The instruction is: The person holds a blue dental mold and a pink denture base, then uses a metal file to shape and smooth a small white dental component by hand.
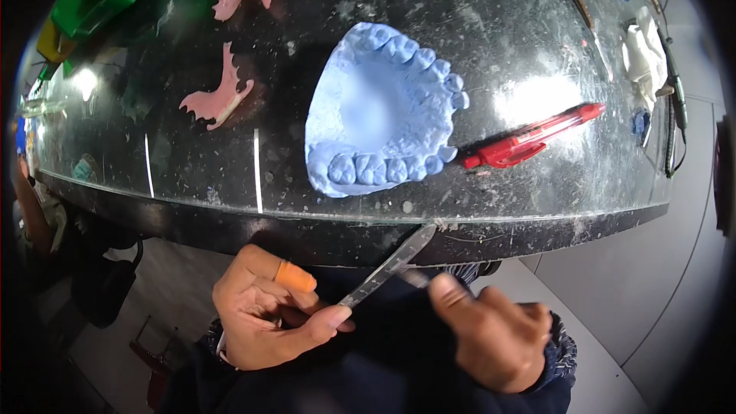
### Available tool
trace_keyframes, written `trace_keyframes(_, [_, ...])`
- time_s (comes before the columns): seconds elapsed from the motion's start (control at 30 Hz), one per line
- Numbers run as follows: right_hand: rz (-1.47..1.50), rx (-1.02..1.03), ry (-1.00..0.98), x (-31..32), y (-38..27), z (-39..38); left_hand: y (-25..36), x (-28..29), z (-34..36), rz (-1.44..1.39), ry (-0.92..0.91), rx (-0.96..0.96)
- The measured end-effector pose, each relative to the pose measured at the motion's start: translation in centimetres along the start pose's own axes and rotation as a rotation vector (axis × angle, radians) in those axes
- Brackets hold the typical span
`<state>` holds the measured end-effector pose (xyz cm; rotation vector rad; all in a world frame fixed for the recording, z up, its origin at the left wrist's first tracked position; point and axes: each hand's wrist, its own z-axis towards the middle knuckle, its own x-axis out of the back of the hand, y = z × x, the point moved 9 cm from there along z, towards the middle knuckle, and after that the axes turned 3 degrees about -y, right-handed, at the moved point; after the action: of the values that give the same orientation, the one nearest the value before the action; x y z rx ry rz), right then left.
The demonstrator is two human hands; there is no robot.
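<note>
Head view: the left hand [280,310] pinches a flat grey blade [391,264] at 6 o'clock.
At 7 o'clock, its thumb and fingers close on the blade's lower end, an orange finger cover [295,277] on one finger; the tip points to 1 o'clock, over the table's [475,241] edge. At 5 o'clock the right hand [498,333] curls, a blurred sliver [415,277] by its thumb; whether gripped, I cannot tell. A blue teeth model [376,111] sits at 12.
</note>
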<state>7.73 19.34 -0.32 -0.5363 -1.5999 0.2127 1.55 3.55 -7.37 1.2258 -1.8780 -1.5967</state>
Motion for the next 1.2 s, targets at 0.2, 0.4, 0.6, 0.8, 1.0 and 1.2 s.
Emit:
trace_keyframes(0.2, [0.083,0.017,0.034,-1.6,0.2,-0.5,-0.6,0.7,-0.6,-0.026,-0.015,0.152])
trace_keyframes(0.4, [0.118,-0.055,-0.002,-2.0,0.1,-0.4,0.2,0.4,-1.2,0.175,-0.199,0.125])
trace_keyframes(0.6, [-0.007,0.109,-0.152,-4.1,-2.3,-2.4,-0.2,1.0,-1.1,0.002,-0.075,0.102])
trace_keyframes(0.8, [0.092,0.177,-0.098,-3.9,-2.5,-2.3,-0.6,1.0,-1.4,-0.055,-0.054,0.114])
trace_keyframes(1.0, [0.023,-0.121,0.035,-2.0,1.0,-1.4,0.2,-0.3,-0.9,0.007,-0.116,0.088])
trace_keyframes(1.2, [0.118,0.020,0.044,-3.3,-0.6,-2.0,-0.2,0.5,-1.4,-0.014,-0.015,0.120])
